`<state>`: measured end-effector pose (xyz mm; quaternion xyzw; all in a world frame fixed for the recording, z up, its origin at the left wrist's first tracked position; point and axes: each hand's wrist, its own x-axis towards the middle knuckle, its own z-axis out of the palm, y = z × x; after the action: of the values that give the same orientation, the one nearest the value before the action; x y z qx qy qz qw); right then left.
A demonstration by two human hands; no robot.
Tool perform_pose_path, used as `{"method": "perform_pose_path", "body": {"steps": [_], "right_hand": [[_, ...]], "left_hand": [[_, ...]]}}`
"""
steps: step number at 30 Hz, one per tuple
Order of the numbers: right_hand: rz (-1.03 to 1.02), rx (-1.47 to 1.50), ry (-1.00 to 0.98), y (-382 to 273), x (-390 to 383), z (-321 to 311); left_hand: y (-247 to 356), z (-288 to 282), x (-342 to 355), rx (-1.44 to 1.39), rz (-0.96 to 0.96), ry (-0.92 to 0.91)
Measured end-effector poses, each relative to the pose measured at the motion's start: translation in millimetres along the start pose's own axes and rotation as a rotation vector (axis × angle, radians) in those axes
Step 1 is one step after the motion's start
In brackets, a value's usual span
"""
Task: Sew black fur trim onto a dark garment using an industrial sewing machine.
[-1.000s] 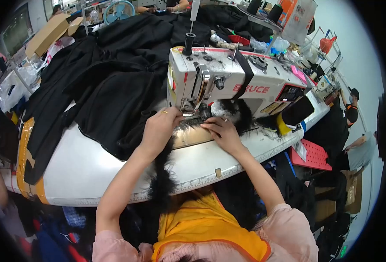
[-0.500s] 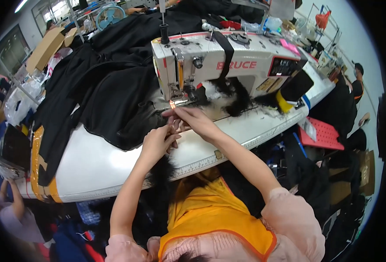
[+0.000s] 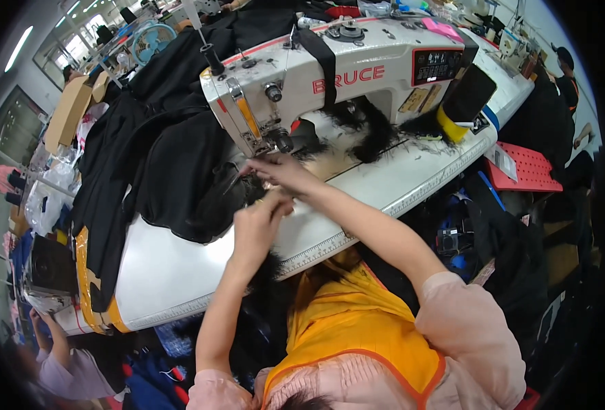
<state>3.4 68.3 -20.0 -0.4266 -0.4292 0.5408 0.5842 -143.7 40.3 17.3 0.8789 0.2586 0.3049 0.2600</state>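
My left hand point(image 3: 256, 229) is closed in front of the sewing machine point(image 3: 357, 65), fingers curled in a pinch. A black fur strip point(image 3: 268, 265) runs from beneath it over the table's front edge. Just beyond, my right hand point(image 3: 285, 174) reaches under the needle area, its fingers over the edge of a black garment point(image 3: 179, 164). Those fingertips are blurred, and a thin pale line shows beside them; I cannot make out whether it is a tool. The presser foot is mostly hidden behind this hand.
Black fur scraps point(image 3: 374, 133) lie under the machine arm. A dark phone-like slab point(image 3: 472, 94) stands in a yellow holder at right, near a red perforated board point(image 3: 525, 171). Yellow tape point(image 3: 87, 273) edges the white table point(image 3: 172, 277) at left. Other people work nearby.
The view has turned, so the machine appears closer and farther left. My right hand has shifted left onto the garment's edge. The two hands have come slightly apart.
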Motion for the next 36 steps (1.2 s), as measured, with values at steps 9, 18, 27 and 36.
{"method": "perform_pose_path", "body": {"steps": [9,18,27,36], "right_hand": [[-0.14,-0.832,-0.086,-38.7,-18.3,-60.3],[-0.204,-0.737,-0.134,-28.7,-28.3,-57.8],[-0.271,-1.214,0.27,-72.0,-161.8,-143.0],[-0.526,-1.917,0.337,-87.9,-166.0,-226.6]], "left_hand": [[-28.0,-45.2,38.2,0.674,0.392,-0.071],[-43.3,-37.2,27.1,0.683,0.557,0.08],[1.4,17.2,20.9,0.354,0.499,0.042],[22.3,7.4,22.3,0.107,0.074,0.054]]}}
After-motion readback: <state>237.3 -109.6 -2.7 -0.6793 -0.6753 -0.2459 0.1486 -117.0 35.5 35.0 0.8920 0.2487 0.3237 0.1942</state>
